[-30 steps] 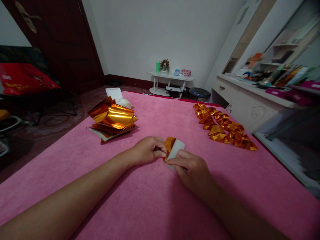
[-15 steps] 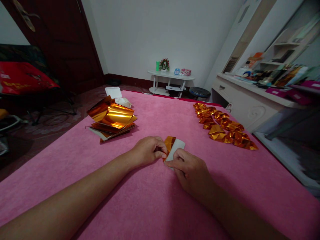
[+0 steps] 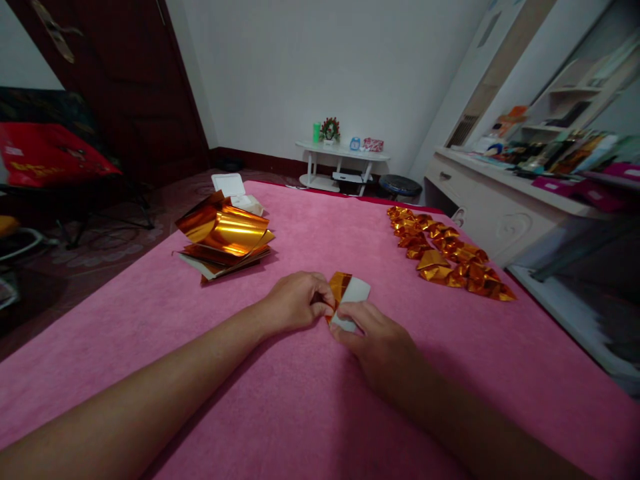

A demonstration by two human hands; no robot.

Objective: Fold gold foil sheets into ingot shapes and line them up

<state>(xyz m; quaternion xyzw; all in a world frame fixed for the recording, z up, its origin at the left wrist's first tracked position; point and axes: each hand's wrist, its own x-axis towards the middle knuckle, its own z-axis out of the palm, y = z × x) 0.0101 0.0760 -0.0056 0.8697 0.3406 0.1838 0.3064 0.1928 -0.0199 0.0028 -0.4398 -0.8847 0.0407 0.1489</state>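
"What to look at first?"

"The paper (image 3: pixel 354 291), gold on the left part and white on the right part. Down on the pink cloth (image 3: pixel 250 407), right between two hands."

"And the left hand (image 3: pixel 301 300)?"

"Pinching the paper's left edge with thumb and first finger. Other fingers curled in."

"And the right hand (image 3: pixel 383 343)?"

"On the white part, near the low end. Thumb tip and first fingertip a little bit apart. Pinching or only pressing? Cannot tell. Other fingers mostly hidden."

"Anything gold nearby?"

"Yes, a pile of gold sheets (image 3: pixel 235 233), past the left hand, with a big curl on top. Over on the right, gold lumps (image 3: pixel 434 260), all folded and shiny, in long rows."

"And behind the pile?"

"A white box (image 3: pixel 229 185), just past the sheets."

"Farther off?"

"By the wall, a little white table (image 3: pixel 323 149) with a green cup (image 3: pixel 317 132) and a plant (image 3: pixel 330 129) side by side on top. Next to that table, a dark round stool (image 3: pixel 400 184). Far left, a red bag (image 3: pixel 55 157) near a brown door (image 3: pixel 120 80)."
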